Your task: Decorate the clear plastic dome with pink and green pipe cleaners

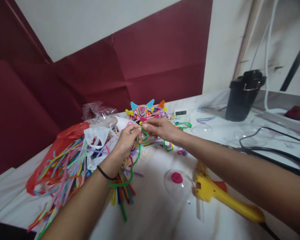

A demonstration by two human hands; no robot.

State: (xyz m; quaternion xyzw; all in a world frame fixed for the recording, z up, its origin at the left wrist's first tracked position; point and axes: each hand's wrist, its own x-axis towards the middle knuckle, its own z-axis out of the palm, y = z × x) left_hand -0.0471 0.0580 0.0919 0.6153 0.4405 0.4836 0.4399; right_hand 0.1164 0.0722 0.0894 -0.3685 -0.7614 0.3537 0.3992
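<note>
Two bare hands meet at the centre of the frame. The left hand [126, 138], a thin black band on its wrist, is pinched shut on a fuzzy green pipe cleaner [133, 166]; the right hand [160, 128] closes its fingertips on the same stem just beside it. One green pipe cleaner, then, gripped by both hands, and its loose end snakes down in soft curves toward the lower middle of the frame.

Just behind the fingers sits one multicoloured pipe-cleaner figure [146, 111], coiled in spirals, with blue, orange and yellow horns, three that I can count. Left of centre spreads a heap of loose pipe cleaners [67, 166], far too many to count: pink, yellow, blue, orange, all thin and bristly. One crumpled red plastic bag [65, 136] lies under them, one white plastic bag [97, 138] on top, and one clear crinkled cellophane wrapper [97, 111] behind.

Lower right of centre: one clear plastic dome [182, 190] with one pink blob inside it, and beside it, one yellow hot glue gun [215, 193], smooth and hard. Upper right: one black cylindrical container [242, 96], glossy. Black cables [272, 156] loop across the white marbled tabletop [160, 213]. One small white digital display [180, 113] stands behind the figure.
</note>
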